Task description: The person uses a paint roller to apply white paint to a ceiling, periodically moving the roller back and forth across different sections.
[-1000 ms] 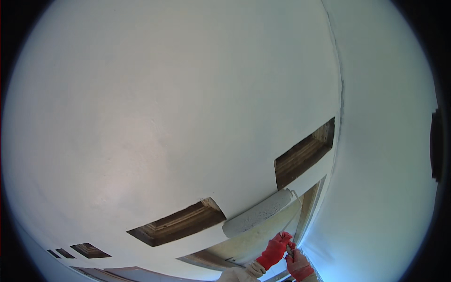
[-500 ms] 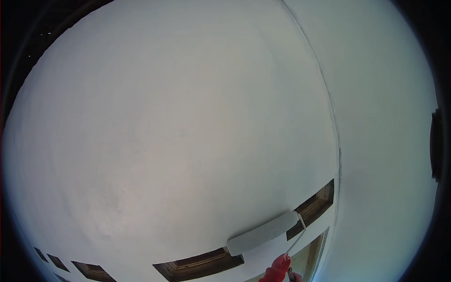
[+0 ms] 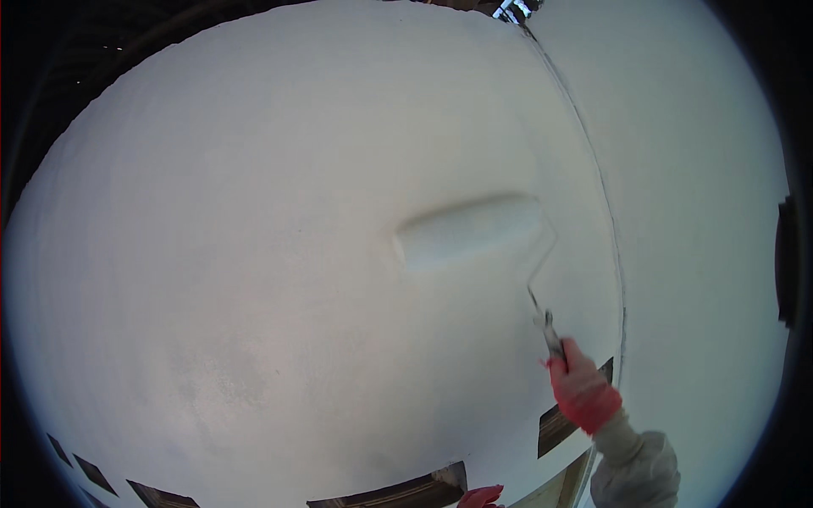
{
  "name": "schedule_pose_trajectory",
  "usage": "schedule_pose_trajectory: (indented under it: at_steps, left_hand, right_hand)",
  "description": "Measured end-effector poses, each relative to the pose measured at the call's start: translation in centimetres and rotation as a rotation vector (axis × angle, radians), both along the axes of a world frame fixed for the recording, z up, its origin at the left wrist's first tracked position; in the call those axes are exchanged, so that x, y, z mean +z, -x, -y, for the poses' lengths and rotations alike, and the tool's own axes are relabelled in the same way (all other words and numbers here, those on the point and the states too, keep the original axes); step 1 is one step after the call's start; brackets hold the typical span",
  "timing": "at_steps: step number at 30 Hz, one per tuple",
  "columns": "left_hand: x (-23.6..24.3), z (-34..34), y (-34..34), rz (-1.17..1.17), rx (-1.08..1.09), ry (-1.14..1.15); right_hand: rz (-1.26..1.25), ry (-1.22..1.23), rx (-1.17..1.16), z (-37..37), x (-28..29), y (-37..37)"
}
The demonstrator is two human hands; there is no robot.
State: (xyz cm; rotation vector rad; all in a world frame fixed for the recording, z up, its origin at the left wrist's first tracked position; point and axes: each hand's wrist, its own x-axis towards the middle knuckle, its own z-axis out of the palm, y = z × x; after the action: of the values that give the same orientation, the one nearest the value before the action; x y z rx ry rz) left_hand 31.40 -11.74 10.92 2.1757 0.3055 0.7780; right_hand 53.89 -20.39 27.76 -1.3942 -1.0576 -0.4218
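Note:
My right hand, in a red glove, grips the handle of a paint roller with a long pale sleeve and a bent wire frame. The roller lies against the white wall, left of the corner seam, slightly blurred. Low in the view, my left hand shows only as a bit of red glove at the lower edge, apart from the handle; its fingers are too cut off to read.
Dark recessed openings run along the bottom of the wall, with a framed opening below at right. A side wall meets it along a cracked seam. Dark roof timbers show at upper left.
The roller has moved up the wall. My left hand has left the handle, which my right hand alone now holds. The view has tilted upward, showing the wall's top edge and roof.

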Motion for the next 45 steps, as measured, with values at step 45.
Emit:
schedule_pose_trajectory:
  at_steps: [45]
  left_hand:
    - [4.0, 6.2, -11.0, 0.008, -0.122, -0.037]
  right_hand:
    - [-0.657, -0.327, 0.328, 10.2, -8.1, -10.1]
